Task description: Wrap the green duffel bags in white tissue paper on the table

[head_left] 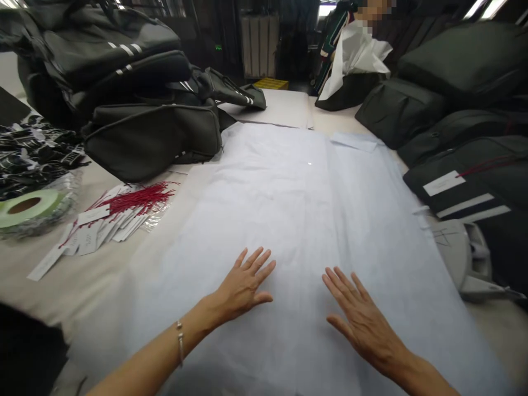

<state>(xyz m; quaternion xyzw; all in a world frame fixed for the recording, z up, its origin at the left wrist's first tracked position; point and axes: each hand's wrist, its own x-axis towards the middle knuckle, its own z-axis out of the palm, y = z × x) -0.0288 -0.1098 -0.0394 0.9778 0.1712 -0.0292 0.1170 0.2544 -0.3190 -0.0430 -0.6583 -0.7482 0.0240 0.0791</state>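
Observation:
A large sheet of thin white tissue paper (297, 187) lies spread flat along the table, running away from me. My left hand (243, 286) rests palm down on its near part, fingers spread, a thin bracelet on the wrist. My right hand (358, 319) lies palm down on the paper a little to the right, fingers together and pointing away to the left. Neither hand holds anything.
Black bags (136, 104) are piled at the back left, more black bags (462, 110) along the right edge. White tags with red strings (119, 212) and a green tape roll (28, 206) lie at left. A person with white paper (355, 52) stands at the far end.

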